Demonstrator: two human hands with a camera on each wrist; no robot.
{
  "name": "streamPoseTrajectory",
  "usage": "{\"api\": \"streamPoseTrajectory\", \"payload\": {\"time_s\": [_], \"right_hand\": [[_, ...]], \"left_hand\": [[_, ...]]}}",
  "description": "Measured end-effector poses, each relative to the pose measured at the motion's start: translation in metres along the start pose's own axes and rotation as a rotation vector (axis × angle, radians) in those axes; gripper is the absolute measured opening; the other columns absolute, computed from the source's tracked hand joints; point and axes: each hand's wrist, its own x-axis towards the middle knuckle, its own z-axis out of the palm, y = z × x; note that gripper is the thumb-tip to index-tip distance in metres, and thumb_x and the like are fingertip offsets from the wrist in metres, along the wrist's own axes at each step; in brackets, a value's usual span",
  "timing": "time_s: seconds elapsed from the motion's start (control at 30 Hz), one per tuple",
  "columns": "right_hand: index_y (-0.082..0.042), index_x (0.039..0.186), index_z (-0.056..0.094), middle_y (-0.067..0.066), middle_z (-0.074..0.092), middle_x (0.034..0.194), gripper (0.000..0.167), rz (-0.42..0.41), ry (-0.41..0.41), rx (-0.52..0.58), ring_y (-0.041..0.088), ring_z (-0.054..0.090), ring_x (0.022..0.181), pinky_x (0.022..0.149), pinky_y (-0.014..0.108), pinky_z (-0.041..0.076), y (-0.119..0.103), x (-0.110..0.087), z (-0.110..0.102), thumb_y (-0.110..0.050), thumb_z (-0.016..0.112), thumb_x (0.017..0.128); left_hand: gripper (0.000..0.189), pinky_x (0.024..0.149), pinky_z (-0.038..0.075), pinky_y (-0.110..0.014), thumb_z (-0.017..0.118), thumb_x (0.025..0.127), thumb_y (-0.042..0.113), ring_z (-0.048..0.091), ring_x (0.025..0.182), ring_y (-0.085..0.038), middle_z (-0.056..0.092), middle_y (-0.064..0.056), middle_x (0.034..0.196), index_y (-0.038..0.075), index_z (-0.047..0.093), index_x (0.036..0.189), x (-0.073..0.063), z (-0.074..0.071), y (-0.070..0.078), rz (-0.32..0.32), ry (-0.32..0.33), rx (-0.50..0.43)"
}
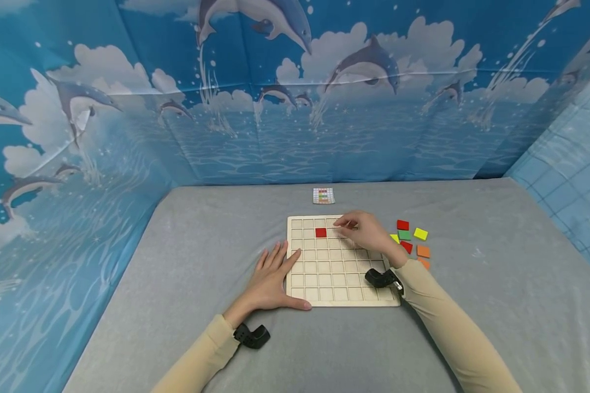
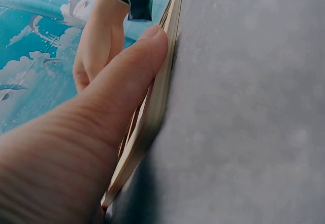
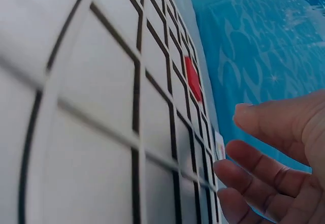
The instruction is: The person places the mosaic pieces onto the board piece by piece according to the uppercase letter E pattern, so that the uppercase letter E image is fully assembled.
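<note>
A pale wooden grid board point(image 1: 326, 267) lies on the grey table, with one red square tile point(image 1: 320, 232) set in a cell of its second row. My left hand point(image 1: 267, 286) rests along the board's left edge with fingers spread; in the left wrist view its thumb point(image 2: 137, 61) lies against the board's rim. My right hand point(image 1: 366, 232) hovers over the upper right of the board. In the right wrist view, a gap parts its thumb point(image 3: 254, 117) from its loosely bent fingers, and nothing shows between them.
Right of the board lie loose square tiles: red point(image 1: 402, 224), green point(image 1: 405, 235), yellow point(image 1: 420, 234) and orange point(image 1: 423, 251), some partly behind the right wrist. A small card with a coloured grid pattern point(image 1: 323, 196) lies behind the board. Dolphin-print curtains point(image 1: 295, 136) border the table.
</note>
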Motion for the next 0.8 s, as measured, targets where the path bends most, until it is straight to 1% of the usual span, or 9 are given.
{"api": "streamPoseTrajectory", "payload": {"time_s": [0.1,0.3,0.43,0.47,0.57,0.63,0.7,0.8], "right_hand": [[-0.001,0.108,0.070,0.014,0.062,0.108,0.019,0.027,0.023,-0.003,0.026,0.059,0.088,0.069,0.039,0.047,0.005,-0.010,-0.014,-0.011,0.061,0.094],[0.000,0.110,0.069,0.016,0.062,0.109,0.024,0.091,0.083,-0.063,0.029,0.058,0.089,0.069,0.042,0.046,0.022,-0.032,-0.039,-0.018,0.060,0.095],[-0.001,0.111,0.068,0.017,0.064,0.106,0.027,0.164,0.115,-0.071,0.032,0.058,0.092,0.074,0.047,0.046,0.033,-0.044,-0.053,-0.022,0.058,0.097],[0.000,0.111,0.067,0.017,0.064,0.106,0.027,0.175,0.126,-0.072,0.033,0.058,0.094,0.076,0.048,0.046,0.036,-0.047,-0.055,-0.022,0.058,0.097],[0.001,0.111,0.067,0.021,0.062,0.109,0.027,0.191,0.164,-0.103,0.036,0.056,0.096,0.079,0.051,0.045,0.044,-0.054,-0.061,-0.020,0.059,0.096],[0.003,0.111,0.066,0.024,0.059,0.113,0.027,0.193,0.189,-0.130,0.038,0.055,0.096,0.078,0.052,0.044,0.047,-0.056,-0.063,-0.018,0.061,0.095],[0.004,0.113,0.065,0.027,0.054,0.116,0.029,0.214,0.210,-0.162,0.040,0.053,0.097,0.077,0.054,0.043,0.050,-0.058,-0.064,-0.018,0.063,0.093],[0.006,0.116,0.063,0.029,0.048,0.119,0.034,0.250,0.221,-0.200,0.044,0.048,0.102,0.080,0.057,0.041,0.056,-0.059,-0.066,-0.017,0.065,0.091]], "left_hand": [[0.116,0.111,-0.005,-0.046,0.066,0.064,0.077,-0.006,0.143,-0.025,-0.002,-0.011,0.158,0.021,0.016,0.154,0.000,-0.001,0.000,0.000,0.000,-0.002],[0.116,0.111,-0.005,-0.046,0.065,0.064,0.077,-0.005,0.143,-0.025,-0.001,-0.011,0.158,0.021,0.016,0.154,0.000,0.000,0.000,0.012,0.004,-0.006],[0.116,0.111,-0.006,-0.044,0.065,0.064,0.078,-0.006,0.143,-0.024,-0.002,-0.010,0.158,0.022,0.015,0.154,0.000,0.001,-0.001,0.006,0.001,-0.005],[0.116,0.111,-0.006,-0.044,0.065,0.064,0.077,-0.006,0.143,-0.024,-0.002,-0.010,0.158,0.022,0.015,0.154,0.000,0.001,-0.001,0.005,0.001,-0.005],[0.116,0.111,-0.006,-0.044,0.066,0.064,0.076,-0.006,0.143,-0.023,-0.002,-0.010,0.158,0.022,0.016,0.154,0.000,0.001,-0.001,0.004,0.004,-0.004],[0.116,0.111,-0.006,-0.044,0.066,0.064,0.077,-0.006,0.143,-0.023,-0.002,-0.009,0.158,0.023,0.016,0.154,-0.001,0.001,-0.001,0.002,0.003,-0.002],[0.117,0.111,-0.006,-0.044,0.066,0.063,0.077,-0.006,0.143,-0.023,-0.002,-0.009,0.158,0.023,0.016,0.154,-0.001,0.001,-0.001,0.001,-0.001,-0.001],[0.117,0.111,-0.006,-0.044,0.065,0.063,0.078,-0.007,0.143,-0.022,-0.003,-0.009,0.158,0.023,0.015,0.154,-0.001,0.001,-0.001,-0.001,-0.008,0.002]]}}
